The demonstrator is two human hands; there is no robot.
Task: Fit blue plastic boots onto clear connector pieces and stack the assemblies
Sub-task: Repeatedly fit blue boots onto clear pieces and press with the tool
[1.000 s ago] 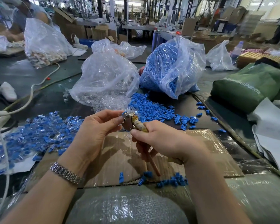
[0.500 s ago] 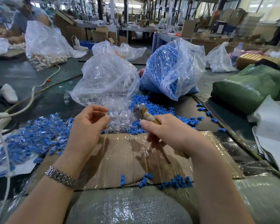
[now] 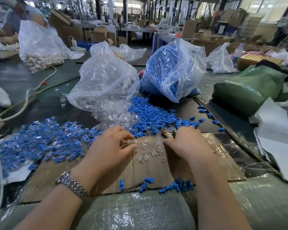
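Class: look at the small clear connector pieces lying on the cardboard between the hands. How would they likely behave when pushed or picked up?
The clear connector pieces look tiny and hollow, so probably light and easily scattered by the left hand. Their glossy plastic probably makes them slippery to pinch. Their blocky shape suggests they slide across the cardboard, not roll.

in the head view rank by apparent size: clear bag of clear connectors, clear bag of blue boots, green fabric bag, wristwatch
1-3. Too alike to rank: clear bag of clear connectors, clear bag of blue boots, and green fabric bag, which is partly cut off.
4. Metal wristwatch.
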